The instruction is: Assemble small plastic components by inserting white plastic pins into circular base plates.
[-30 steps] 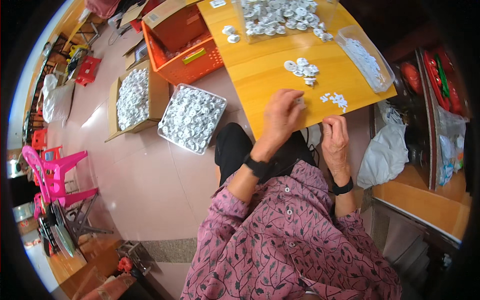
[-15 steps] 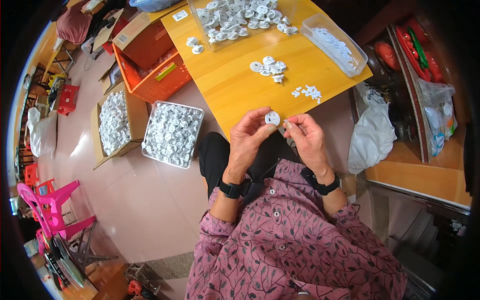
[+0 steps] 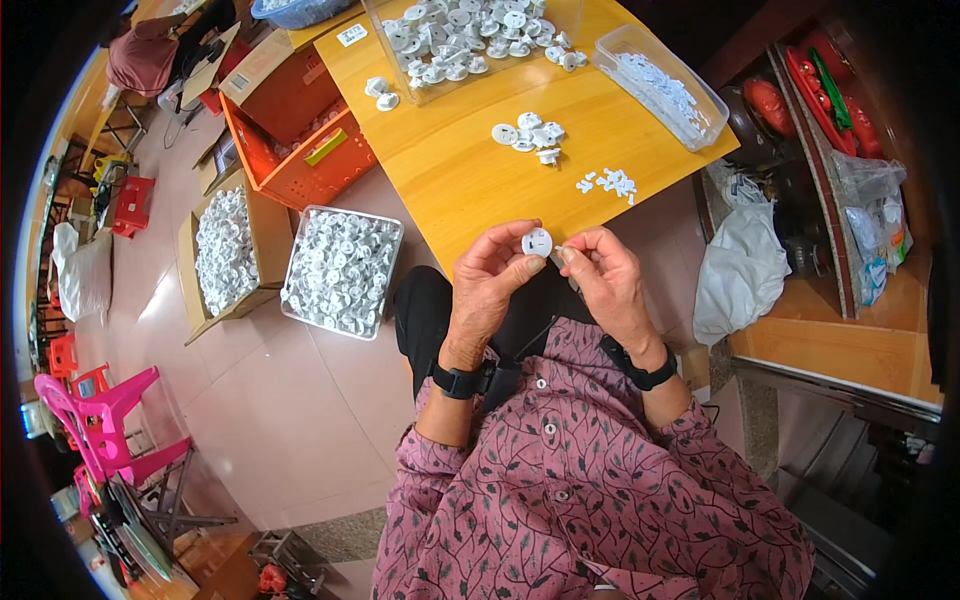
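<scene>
Between the thumb and fingers of my left hand (image 3: 488, 285) is a white round plastic part (image 3: 537, 242), its slotted face turned up. Close beside it, my right hand (image 3: 612, 285) pinches a small white plastic piece (image 3: 559, 252), mostly hidden by the fingertips. Both hands are just off the near edge of the yellow table (image 3: 440, 170), above my lap. On the tabletop lie a cluster of similar round parts (image 3: 527, 134) and, to its right, a little pile of small white pieces (image 3: 617, 184).
A clear bin (image 3: 450, 93) of round parts and a clear tub (image 3: 718, 128) of small pieces stand on the table. To the left are an orange crate (image 3: 310, 175), a clear floor tub (image 3: 398, 240) and a cardboard box (image 3: 262, 255). A shelf (image 3: 825, 200) stands right.
The small piece in my right hand has come slightly nearer the round part. My left hand has turned the round part a little. The whole view has shifted slightly.
</scene>
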### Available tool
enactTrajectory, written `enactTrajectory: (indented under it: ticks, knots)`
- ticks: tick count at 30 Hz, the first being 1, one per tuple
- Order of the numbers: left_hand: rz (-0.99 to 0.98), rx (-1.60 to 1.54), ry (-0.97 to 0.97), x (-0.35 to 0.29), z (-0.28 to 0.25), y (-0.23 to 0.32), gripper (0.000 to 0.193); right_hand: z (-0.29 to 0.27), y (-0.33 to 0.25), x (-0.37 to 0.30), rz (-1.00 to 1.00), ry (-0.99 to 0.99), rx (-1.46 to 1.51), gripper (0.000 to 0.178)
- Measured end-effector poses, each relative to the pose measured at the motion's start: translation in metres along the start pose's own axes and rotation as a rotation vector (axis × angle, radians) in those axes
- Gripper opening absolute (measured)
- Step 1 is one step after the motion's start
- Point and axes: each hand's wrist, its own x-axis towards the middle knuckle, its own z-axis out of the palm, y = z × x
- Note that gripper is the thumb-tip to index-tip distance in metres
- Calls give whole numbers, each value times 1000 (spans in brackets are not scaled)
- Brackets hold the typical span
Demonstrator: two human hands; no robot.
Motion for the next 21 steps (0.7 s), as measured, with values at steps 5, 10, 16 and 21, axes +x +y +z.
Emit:
enactTrajectory:
  ticks: [5, 10, 16, 21]
  knots:
    - [6, -8, -14, -1, 0, -1, 40, 3, 4, 2, -189, 40, -194, 13]
    - [22, 34, -34, -1, -1, 0, 33, 6, 0, 0, -117, 54, -45, 12]
    - [80, 301, -62, -2, 7, 4, 19, 2, 6, 2, -98, 52, -48, 13]
    - [89, 330, -71, -2, 8, 2, 11, 1, 3, 1, -163, 29, -210, 11]
